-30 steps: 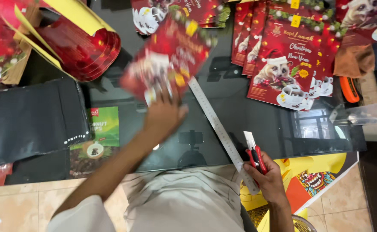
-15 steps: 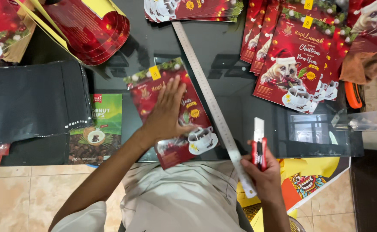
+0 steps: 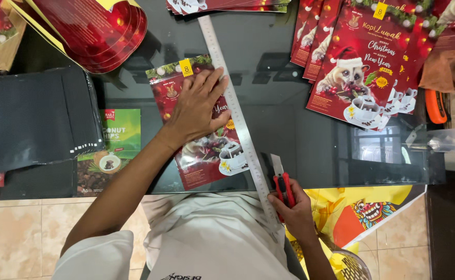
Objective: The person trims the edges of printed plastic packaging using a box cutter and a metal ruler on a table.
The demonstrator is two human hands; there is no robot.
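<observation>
Dark glass table [image 3: 289,103] carries my work: my left hand [image 3: 199,106] presses flat, fingers spread, on a red printed pouch [image 3: 199,150]. Its long axis runs toward the near edge beside the steel ruler [image 3: 235,116], while my right hand [image 3: 295,212] grips a red cutter [image 3: 283,184].

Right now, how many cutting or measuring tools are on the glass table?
2: a metal ruler beside the left hand, and a red utility knife in the right hand.

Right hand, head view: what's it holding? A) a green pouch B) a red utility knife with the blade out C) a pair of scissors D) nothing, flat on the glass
B: the right hand grips a red utility knife with its blade extended, beside the metal ruler, while the left hand lies flat on the red printed sheet.
</observation>
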